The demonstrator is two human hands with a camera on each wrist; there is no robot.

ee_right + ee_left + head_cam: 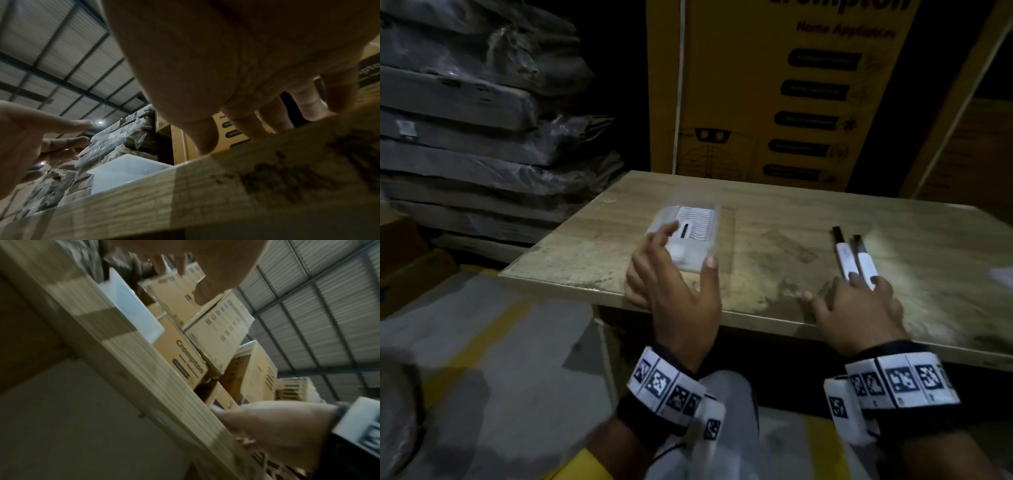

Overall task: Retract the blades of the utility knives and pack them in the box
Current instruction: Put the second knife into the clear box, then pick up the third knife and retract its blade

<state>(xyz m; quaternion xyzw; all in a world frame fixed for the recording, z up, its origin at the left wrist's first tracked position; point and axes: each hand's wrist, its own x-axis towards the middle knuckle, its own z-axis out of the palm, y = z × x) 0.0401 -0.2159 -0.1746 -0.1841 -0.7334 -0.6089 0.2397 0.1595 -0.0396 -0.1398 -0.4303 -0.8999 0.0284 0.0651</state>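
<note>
Early stage: two utility knives, blades extended, lie unpacked right of the clear plastic box; right hand touches them, left hand hovers spread, empty.

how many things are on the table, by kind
knives: 2, white, side by side by the right hand
clear box: 1, in front of the left hand
white scrap at the table's right edge: 1, too blurred to name
total: 4
</note>
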